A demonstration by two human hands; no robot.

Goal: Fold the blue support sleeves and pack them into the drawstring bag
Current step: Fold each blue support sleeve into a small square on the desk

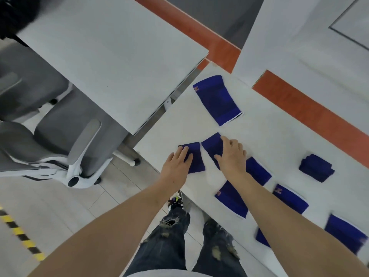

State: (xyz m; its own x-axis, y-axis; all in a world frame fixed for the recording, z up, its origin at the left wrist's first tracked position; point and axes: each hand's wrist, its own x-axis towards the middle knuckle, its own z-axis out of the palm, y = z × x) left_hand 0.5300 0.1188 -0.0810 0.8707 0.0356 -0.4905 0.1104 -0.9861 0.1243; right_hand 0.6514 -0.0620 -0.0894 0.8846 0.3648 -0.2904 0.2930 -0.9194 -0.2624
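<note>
We press flat, open fingers of our left hand (176,160) and right hand (232,154) on two small sleeves (196,156); one dark bundle (316,166) looks folded, the other sleeves lie flat, nothing packed.

Bare forearms, no sleeves visible; left hand (178,160) and right hand (232,156) ungloved, no rings or watch seen. Dark blue ripped jeans (169,246), frayed holes at knees. Sneaker (175,201) at 12 o'clock of the legs, dark/white with neon-green lace detail.
</note>
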